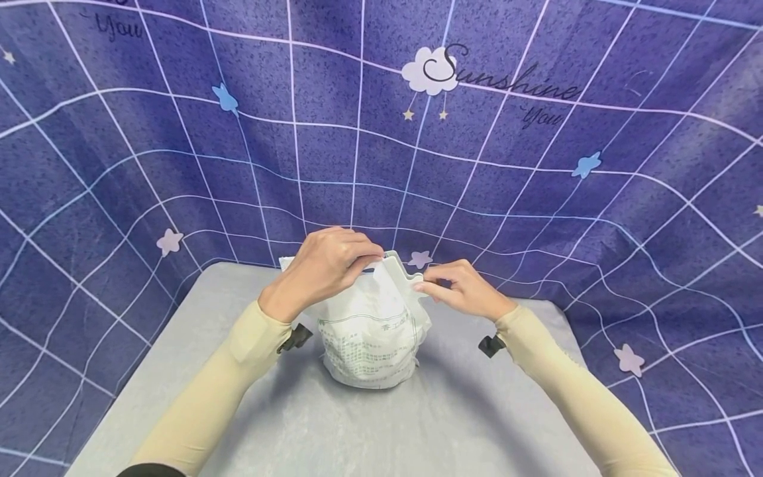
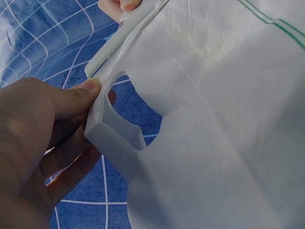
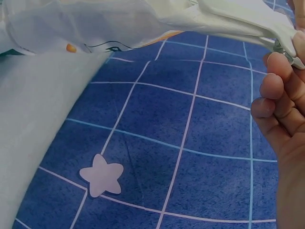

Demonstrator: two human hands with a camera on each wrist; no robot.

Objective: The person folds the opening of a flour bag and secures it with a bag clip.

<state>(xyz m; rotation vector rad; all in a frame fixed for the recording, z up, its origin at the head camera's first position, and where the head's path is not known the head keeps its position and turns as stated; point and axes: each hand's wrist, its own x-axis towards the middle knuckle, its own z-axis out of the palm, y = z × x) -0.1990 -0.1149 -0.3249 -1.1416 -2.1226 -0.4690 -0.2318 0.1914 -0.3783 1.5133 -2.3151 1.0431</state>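
Note:
A white woven bag [image 1: 369, 338] with green print stands bulging on the table. My left hand [image 1: 334, 262] pinches its top edge beside a cut-out handle hole, between thumb and fingers, as the left wrist view shows. Along the same edge lies a long white sealing clip [image 2: 125, 39], running from near my left thumb toward the right hand. With thumb and fingertips, my right hand [image 1: 463, 288] pinches the clip's far end at the bag's right top corner. In the right wrist view the clip's end [image 3: 285, 38] sits between those fingers. What is inside the bag is hidden.
A grey-white cloth covers the table [image 1: 357, 437]. Close behind and on both sides hangs a purple-blue curtain [image 1: 334, 152] with grid lines, stars and lettering. Both forearms wear cream sleeves [image 1: 220, 371], with small black devices [image 1: 491, 346] at the wrists.

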